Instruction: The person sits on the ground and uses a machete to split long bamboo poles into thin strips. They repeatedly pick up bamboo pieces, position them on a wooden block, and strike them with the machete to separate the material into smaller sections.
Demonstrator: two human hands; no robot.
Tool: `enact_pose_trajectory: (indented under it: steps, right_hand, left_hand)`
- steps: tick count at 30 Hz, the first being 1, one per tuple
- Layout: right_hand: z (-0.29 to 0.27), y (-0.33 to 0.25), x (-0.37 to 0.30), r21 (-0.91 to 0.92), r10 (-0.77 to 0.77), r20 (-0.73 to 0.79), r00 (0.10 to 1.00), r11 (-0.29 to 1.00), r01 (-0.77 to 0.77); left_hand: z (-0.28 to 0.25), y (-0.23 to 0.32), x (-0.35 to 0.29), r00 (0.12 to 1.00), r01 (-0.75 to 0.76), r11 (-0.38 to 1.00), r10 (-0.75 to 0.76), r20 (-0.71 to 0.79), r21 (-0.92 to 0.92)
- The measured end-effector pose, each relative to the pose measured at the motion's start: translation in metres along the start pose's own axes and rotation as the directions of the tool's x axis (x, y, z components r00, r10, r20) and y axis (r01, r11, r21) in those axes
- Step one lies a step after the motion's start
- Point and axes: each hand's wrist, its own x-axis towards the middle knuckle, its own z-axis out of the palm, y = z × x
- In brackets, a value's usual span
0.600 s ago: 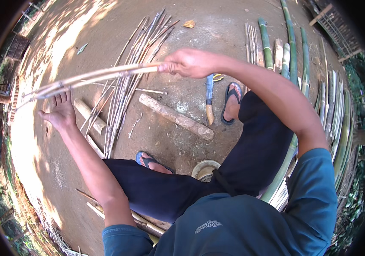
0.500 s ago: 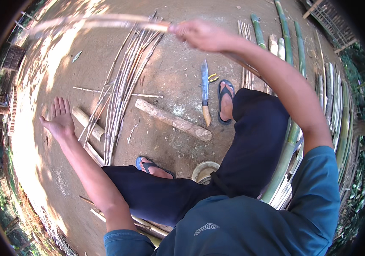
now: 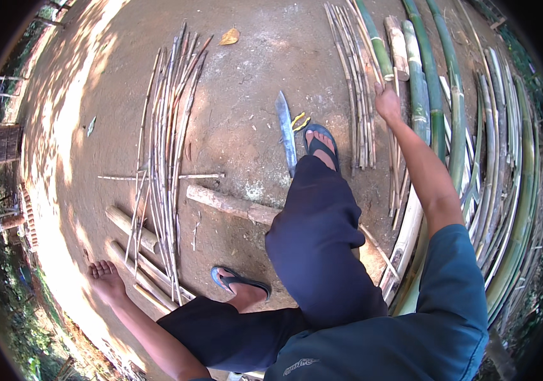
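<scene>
Slender bamboo stick (image 3: pixel 365 41) was in right hand (image 3: pixel 387 106), fingers wrapped round it, toward the ground's (image 3: pixel 255 127) right side. Left hand (image 3: pixel 107 284) hung near the ground's lower left, fingers parted, slightly curled. Between hands: one machete (image 3: pixel 286 130), two worn flip-flops (image 3: pixel 244 280). One brown leaf (image 3: pixel 229 36) lay at ground's far edge.

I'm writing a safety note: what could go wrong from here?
The bare machete blade lies close beside the open-sandalled right foot, so a misstep could cut it. The pale log on the ground ahead of the left foot could trip it. The long, thin sticks in the right hand might snag on the bamboo poles nearby.
</scene>
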Motion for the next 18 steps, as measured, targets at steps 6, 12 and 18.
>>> enact_pose_trajectory:
  steps: [6, 12, 18]
  right_hand:
    - [0.075, 0.020, 0.016, -0.060, 0.216, 0.015, 0.976, 0.975, -0.214]
    - [0.098, 0.032, 0.039, -0.120, 0.323, 0.049, 0.945, 0.941, -0.315]
    - [0.112, 0.039, 0.048, -0.181, 0.248, 0.013, 0.969, 0.953, -0.241]
  left_hand:
    - [0.017, -0.026, 0.009, 0.998, 0.032, 0.988, -0.025, -0.050, 0.150]
    - [0.049, -0.042, 0.013, 0.998, 0.057, 0.971, -0.057, -0.004, 0.231]
    - [0.070, -0.054, 0.015, 0.996, 0.061, 0.956, -0.079, 0.051, 0.286]
